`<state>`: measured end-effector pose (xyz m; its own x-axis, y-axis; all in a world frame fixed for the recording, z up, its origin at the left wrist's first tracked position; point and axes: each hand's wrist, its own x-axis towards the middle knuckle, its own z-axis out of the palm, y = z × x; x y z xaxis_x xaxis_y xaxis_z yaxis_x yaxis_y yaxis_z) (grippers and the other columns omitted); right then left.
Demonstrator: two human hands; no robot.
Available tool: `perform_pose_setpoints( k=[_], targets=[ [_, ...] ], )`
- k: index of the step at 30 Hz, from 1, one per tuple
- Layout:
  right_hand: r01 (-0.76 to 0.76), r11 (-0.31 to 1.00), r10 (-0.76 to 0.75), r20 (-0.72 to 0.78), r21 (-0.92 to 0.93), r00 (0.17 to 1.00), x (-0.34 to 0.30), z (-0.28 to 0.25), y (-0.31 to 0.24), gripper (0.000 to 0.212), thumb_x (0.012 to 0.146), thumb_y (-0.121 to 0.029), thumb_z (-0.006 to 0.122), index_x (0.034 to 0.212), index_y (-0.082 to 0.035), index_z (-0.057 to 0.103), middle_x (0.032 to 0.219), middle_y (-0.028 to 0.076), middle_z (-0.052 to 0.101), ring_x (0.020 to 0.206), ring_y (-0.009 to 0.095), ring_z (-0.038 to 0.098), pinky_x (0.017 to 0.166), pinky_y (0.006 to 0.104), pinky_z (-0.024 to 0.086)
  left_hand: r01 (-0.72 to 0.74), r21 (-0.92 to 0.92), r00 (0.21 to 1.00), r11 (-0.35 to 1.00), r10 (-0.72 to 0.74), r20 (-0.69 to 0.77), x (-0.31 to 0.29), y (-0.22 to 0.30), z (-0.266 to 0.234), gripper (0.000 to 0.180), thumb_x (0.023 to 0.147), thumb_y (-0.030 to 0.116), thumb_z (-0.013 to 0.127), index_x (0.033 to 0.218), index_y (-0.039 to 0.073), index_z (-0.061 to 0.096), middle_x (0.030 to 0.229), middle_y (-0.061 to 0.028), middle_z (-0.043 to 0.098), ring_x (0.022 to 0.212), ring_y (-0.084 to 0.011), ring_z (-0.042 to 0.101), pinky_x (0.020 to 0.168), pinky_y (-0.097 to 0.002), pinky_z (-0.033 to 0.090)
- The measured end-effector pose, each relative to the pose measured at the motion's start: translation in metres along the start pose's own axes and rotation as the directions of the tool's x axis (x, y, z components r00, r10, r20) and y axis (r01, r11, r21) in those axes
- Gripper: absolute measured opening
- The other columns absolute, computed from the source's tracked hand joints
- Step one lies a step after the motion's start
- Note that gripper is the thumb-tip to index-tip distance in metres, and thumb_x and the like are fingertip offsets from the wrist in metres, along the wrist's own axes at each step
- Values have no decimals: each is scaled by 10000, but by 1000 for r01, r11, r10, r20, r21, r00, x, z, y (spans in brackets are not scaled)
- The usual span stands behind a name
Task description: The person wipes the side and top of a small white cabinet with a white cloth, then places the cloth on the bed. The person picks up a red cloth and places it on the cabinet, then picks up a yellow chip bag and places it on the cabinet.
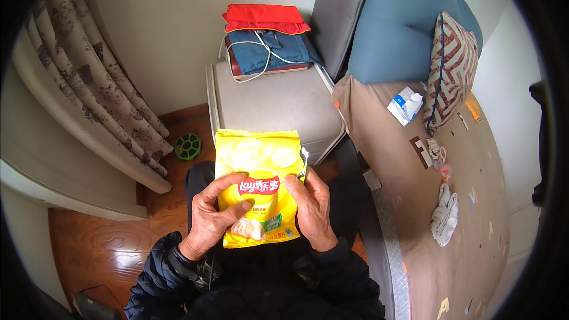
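A yellow bag of potato chips (267,157) is held upright above my lap, its printed front facing me. My left hand (214,210) grips the bag's left side, with thumb and index finger on the front and the other fingers curled at the edge. My right hand (314,207) holds the right side, thumb on the front and fingers behind. Near the upper right edge of the bag, above my right hand, a bit of silvery inner lining shows. What the fingers behind the bag do is hidden.
Ahead stands a grey bedside cabinet (267,101) with folded blue cloth (267,53), a red cloth item (267,18) and a white cable on it. To the right, a bed (456,249) bears a patterned pillow (453,74), a tissue pack (406,105) and a folded towel (444,216). A curtain (95,71) hangs left.
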<state>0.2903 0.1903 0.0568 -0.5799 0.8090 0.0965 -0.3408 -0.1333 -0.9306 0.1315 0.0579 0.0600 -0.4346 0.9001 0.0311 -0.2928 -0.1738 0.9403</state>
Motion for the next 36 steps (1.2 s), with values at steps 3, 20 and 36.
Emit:
perform_pose_setpoints(
  k=[3, 20, 36],
  targets=[
    [8, 1000, -8, -10, 1, 1000, 2, -3, 2, 202, 1060, -203, 684, 1018, -13, 630, 940, -38, 647, 866, 8, 541, 756, 211, 484, -37, 94, 999, 995, 35, 26, 2, 1, 0, 589, 859, -95, 810, 1408, 11, 623, 1290, -95, 697, 1168, -150, 648, 1061, -311, 528],
    [52, 998, -53, -49, -22, 997, 0, -13, 10, 204, 1069, -203, 668, 1042, -3, 646, 931, -40, 643, 854, 2, 524, 729, 205, 468, -59, 216, 995, 975, 41, 87, 1, -5, 2, 666, 832, -89, 837, 1442, 26, 597, 1358, -102, 659, 1222, -156, 621, 1097, -308, 495],
    [-62, 998, 60, 113, 19, 992, -6, -18, -10, 365, 1045, -303, 703, 1217, 9, 627, 1109, 32, 690, 1024, 84, 613, 907, 272, 520, -90, 90, 991, 992, 80, 104, 2, 6, 4, 704, 858, -64, 826, 1496, 28, 543, 1388, -101, 639, 1261, -172, 598, 1133, -333, 473]
  ],
)
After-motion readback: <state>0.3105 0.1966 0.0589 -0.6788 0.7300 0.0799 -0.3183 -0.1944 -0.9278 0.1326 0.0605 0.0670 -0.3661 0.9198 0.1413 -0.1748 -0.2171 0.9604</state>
